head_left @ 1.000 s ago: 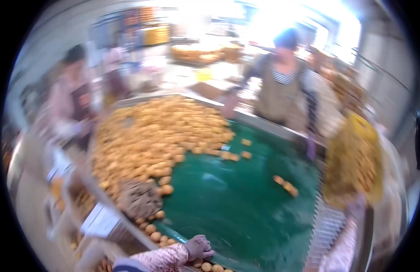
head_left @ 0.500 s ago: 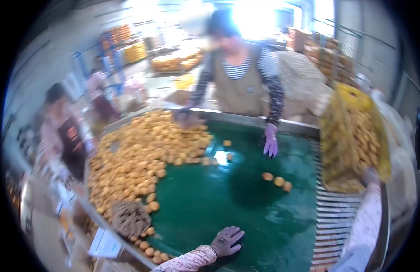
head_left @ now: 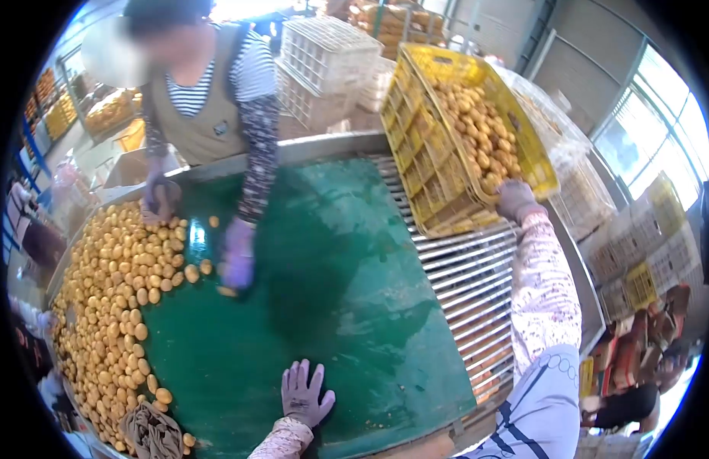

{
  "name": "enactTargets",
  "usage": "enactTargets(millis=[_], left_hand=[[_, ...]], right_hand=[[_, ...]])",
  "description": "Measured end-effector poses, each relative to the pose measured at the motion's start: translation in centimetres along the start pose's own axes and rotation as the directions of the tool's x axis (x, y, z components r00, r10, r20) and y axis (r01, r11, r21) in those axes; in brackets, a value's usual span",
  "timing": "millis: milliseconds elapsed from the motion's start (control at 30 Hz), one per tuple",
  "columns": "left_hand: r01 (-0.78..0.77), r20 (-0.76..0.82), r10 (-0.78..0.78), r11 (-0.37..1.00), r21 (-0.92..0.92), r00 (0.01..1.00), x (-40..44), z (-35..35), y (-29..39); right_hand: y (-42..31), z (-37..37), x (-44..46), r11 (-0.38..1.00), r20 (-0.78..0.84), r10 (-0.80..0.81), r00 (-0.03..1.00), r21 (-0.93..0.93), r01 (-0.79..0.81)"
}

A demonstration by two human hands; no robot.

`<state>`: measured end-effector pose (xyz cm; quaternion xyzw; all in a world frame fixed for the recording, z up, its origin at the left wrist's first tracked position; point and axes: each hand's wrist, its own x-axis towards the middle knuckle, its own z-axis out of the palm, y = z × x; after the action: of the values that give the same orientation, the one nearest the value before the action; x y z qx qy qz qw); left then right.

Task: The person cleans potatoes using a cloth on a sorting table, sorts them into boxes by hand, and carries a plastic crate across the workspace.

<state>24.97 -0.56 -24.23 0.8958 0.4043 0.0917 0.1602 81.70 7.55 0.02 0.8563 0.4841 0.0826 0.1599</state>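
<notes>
My left hand [head_left: 304,394], in a purple-grey glove, lies with fingers spread on the green table surface [head_left: 347,306] near its front edge. It holds nothing. At the right, my gloved right hand [head_left: 517,200] grips the near end of a yellow plastic crate [head_left: 427,172]. The crate rests tilted on the slatted metal rack [head_left: 469,298] beside the green surface. Inside it are many potatoes [head_left: 484,138]. My right fingers are partly hidden by the crate's rim.
More potatoes [head_left: 113,298] are heaped along the table's left side, with a crumpled brown cloth [head_left: 151,432] at their near end. Across the table, a co-worker's purple-gloved hand [head_left: 238,256] sweeps low over the surface. White crates [head_left: 331,53] are stacked behind.
My view has swung right. My right hand is still on the crate and my left is still spread on the table. The co-worker's purple-gloved hand moved toward the heap; three loose potatoes left mid-table.
</notes>
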Motion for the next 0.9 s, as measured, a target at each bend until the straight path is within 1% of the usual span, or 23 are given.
enactTargets(millis=[100, 167, 200, 267, 400, 433, 500, 533, 600, 667, 733, 767, 833, 867, 900], left_hand=[[0.008, 0.018, -0.008, 1.0, 0.013, 1.0, 0.0, 0.0, 0.2], [0.007, 0.015, -0.007, 1.0, 0.02, 1.0, -0.2, 0.1, 0.1], [0.004, 0.005, -0.004, 1.0, 0.019, 1.0, 0.0, 0.3, 0.2], [0.01, 0.014, -0.011, 1.0, 0.016, 1.0, 0.0, 0.2, 0.4], [0.03, -0.006, -0.03, 1.0, -0.006, 1.0, 0.1, 1.1, 0.1], [0.019, -0.037, -0.019, 1.0, -0.001, 0.999, 0.5, 0.8, 0.5], [-0.135, -0.131, 0.114, 0.977, -0.165, 0.985, 3.7, 1.4, 0.1], [-0.214, -0.186, 0.171, 0.946, -0.243, 0.967, 5.9, 1.3, 0.4], [-0.444, -0.306, 0.381, 0.879, -0.171, 0.872, 12.2, -2.6, 3.8], [-0.6, -0.392, 0.512, 0.788, -0.139, 0.764, 18.4, -5.8, 7.4], [-0.677, -0.475, 0.563, 0.729, -0.101, 0.676, 23.0, -8.3, 11.8], [-0.7, -0.485, 0.596, 0.713, -0.046, 0.64, 24.9, -9.5, 14.1], [-0.723, -0.48, 0.659, 0.687, 0.071, 0.579, 27.6, -11.0, 18.4], [-0.723, -0.479, 0.685, 0.677, 0.138, 0.55, 29.2, -11.9, 20.6], [-0.719, -0.459, 0.707, 0.669, 0.189, 0.538, 30.5, -12.4, 22.7]], right_hand=[[-0.3, -0.9, -0.2, 1.0, 0.014, -0.007, 1.0, 0.017, 0.007], [-0.7, -0.9, -0.8, 0.999, 0.003, 0.01, 1.0, 0.035, -0.01], [-0.8, -1.2, -0.9, 0.998, 0.031, 0.039, 0.999, 0.042, -0.041], [-0.9, -1.2, -1.2, 0.998, -0.017, 0.032, 0.999, 0.063, -0.031], [-0.9, -1.0, -1.7, 0.995, -0.021, 0.027, 0.999, 0.097, -0.025], [-0.8, -1.0, -1.6, 0.995, -0.026, 0.027, 0.999, 0.095, -0.024], [-1.0, -1.0, -1.9, 0.994, -0.039, 0.019, 0.999, 0.104, -0.015], [-1.1, -1.2, -2.1, 0.994, -0.05, 0.013, 0.999, 0.114, -0.007], [-0.5, -0.6, -1.7, 0.989, -0.07, 0.001, 0.998, 0.148, 0.009], [0.7, 0.3, -1.5, 0.96, -0.144, -0.066, 0.987, 0.26, 0.102], [2.7, 1.7, -0.9, 0.891, -0.221, -0.172, 0.96, 0.381, 0.248], [3.8, 2.5, -0.3, 0.839, -0.266, -0.229, 0.936, 0.433, 0.328], [5.6, 3.2, -1.4, 0.935, -0.262, -0.185, 0.947, 0.251, 0.252], [6.8, 2.8, -0.8, 0.964, -0.286, -0.172, 0.942, 0.146, 0.221], [8.0, 3.4, 0.1, 0.964, -0.244, -0.2, 0.949, 0.124, 0.235]])
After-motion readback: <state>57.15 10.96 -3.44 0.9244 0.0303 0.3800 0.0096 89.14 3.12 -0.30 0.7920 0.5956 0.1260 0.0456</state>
